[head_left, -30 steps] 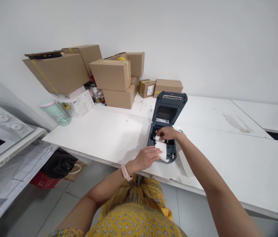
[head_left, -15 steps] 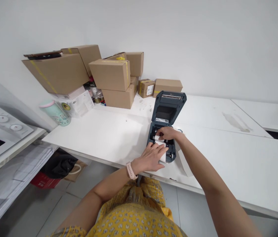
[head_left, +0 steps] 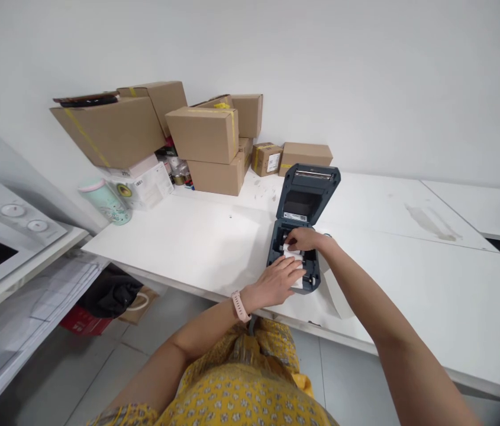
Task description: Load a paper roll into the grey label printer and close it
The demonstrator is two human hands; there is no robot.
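A dark blue-grey printer-like device (head_left: 307,198) stands on the white table with its lid raised. White paper (head_left: 297,282) runs over the front of its lower part. My left hand (head_left: 276,280), with a pink band at the wrist, lies flat on this paper, fingers extended. Inside the device, at the white roll, my right hand (head_left: 303,239) has its fingers bent together; their tips are partly hidden, and what they grip is too small to make out.
Cardboard boxes (head_left: 203,137) are stacked at the back left, near a mint tumbler (head_left: 106,201) and a white box (head_left: 147,188). A microwave (head_left: 5,231) stands far left. White paper (head_left: 337,294) lies right of the device, by the table's front edge (head_left: 214,291).
The whole view has shifted slightly, so things appear a little further right. My left hand's fingers lie closer together on the paper. My right hand stays at the roll.
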